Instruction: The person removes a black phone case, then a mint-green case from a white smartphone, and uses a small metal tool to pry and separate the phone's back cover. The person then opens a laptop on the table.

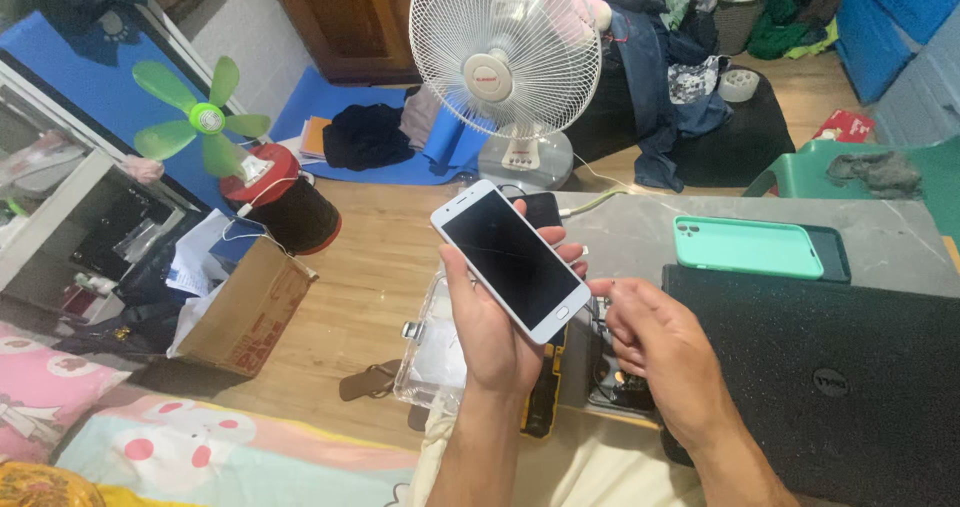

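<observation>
My left hand (pixel 490 332) holds a white smartphone (pixel 510 258) with a dark screen, tilted with its bottom end toward the right. My right hand (pixel 655 342) is just right of the phone's bottom end, fingers pinched together close to it; whether something small sits between the fingertips is too fine to tell. Below the hands lie a clear plastic box (pixel 432 352) and a black and yellow tool case (pixel 546 397).
A grey low table (pixel 620 232) carries a phone in a mint green case (pixel 748 246) and a closed black laptop (pixel 840 377). A white table fan (pixel 505 57), a small green fan (pixel 205 119) on a red and black base, and a cardboard box (pixel 250 307) stand on the wooden floor.
</observation>
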